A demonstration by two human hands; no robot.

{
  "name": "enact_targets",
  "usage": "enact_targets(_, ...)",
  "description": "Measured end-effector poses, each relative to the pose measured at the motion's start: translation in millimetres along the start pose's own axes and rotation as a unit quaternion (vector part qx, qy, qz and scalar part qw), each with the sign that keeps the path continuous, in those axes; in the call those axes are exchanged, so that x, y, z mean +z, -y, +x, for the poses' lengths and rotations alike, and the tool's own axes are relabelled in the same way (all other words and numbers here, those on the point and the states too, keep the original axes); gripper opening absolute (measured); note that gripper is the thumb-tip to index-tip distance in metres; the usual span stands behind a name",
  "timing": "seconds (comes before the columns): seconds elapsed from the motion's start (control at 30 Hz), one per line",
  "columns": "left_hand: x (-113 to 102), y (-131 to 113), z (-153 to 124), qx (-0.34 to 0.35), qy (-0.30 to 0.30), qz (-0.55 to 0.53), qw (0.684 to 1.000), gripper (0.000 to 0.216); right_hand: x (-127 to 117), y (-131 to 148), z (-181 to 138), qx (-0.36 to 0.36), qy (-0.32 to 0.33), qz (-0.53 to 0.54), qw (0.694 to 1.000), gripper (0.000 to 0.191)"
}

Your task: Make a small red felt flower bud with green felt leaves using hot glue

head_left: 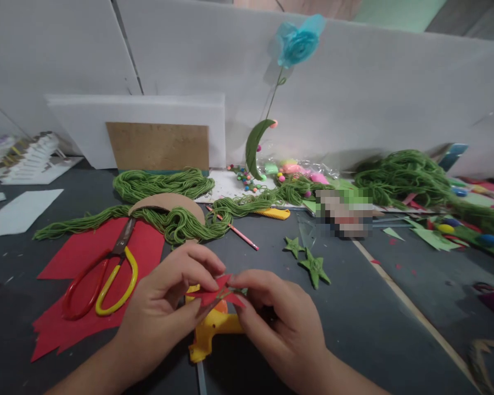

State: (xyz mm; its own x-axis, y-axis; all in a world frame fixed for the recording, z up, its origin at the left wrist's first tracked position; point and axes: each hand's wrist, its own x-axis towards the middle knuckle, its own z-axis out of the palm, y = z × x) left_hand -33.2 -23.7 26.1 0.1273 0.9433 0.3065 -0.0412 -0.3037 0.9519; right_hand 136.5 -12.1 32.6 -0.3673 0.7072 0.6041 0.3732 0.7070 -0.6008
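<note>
My left hand and my right hand meet at the bottom middle, both pinching a small red star-shaped cutout between fingers and thumbs. A thin green strand lies across the star. Directly beneath the hands rests a yellow glue gun, partly hidden by them. Two green yarn-wrapped stars lie on the dark table to the right of the hands. Left of my left hand, scissors with one red and one yellow handle lie on a jagged red sheet.
Bundles of green yarn sprawl across the table's middle and right, over a brown card piece. A pink pencil, a yellow comb, a blue fabric rose on a stem, coloured beads, green scraps and white boards stand behind.
</note>
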Motion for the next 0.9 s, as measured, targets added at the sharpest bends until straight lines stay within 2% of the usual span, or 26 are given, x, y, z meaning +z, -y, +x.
enact_targets(0.07, -2.1, -1.6, -1.6, 0.043, 0.012, 0.038, 0.998, 0.031, -2.1, -1.1, -1.6, -0.032, -0.009, -0.012, 0.999, 0.011)
enact_targets(0.17, -4.7, -2.6, -3.8, 0.092, 0.035, 0.078, 0.992, 0.036, -4.4, -2.5, -3.4, -0.085, 0.019, -0.025, 0.996, 0.008)
enact_targets(0.27, -6.1, -2.1, -5.0, 0.117, 0.061, 0.100, 0.986, 0.036, -5.2, -4.0, -3.8, -0.109, 0.043, -0.039, 0.992, 0.008)
enact_targets(0.43, -5.9, -2.5, -5.8, 0.136, 0.081, 0.126, 0.979, 0.036, -6.0, -7.5, -2.8, -0.176, 0.017, -0.098, 0.979, 0.012)
enact_targets(0.53, -5.3, -4.9, -5.7, 0.151, 0.078, 0.156, 0.973, 0.037, -6.5, -8.1, -2.2, -0.200, 0.021, -0.114, 0.973, 0.014)
enact_targets(0.63, -4.5, -5.9, -5.7, 0.196, 0.075, 0.195, 0.958, 0.036, -6.6, -7.7, -2.3, -0.207, 0.019, -0.111, 0.972, 0.014)
enact_targets(0.8, -0.1, -1.1, -10.0, 0.270, 0.043, 0.302, 0.913, 0.030, -8.3, -8.4, -2.4, -0.218, 0.021, -0.122, 0.968, 0.013)
enact_targets(0.9, 4.9, 0.8, -14.3, 0.271, 0.014, 0.353, 0.895, 0.023, -9.2, -10.2, -2.4, -0.213, 0.019, -0.121, 0.969, 0.012)
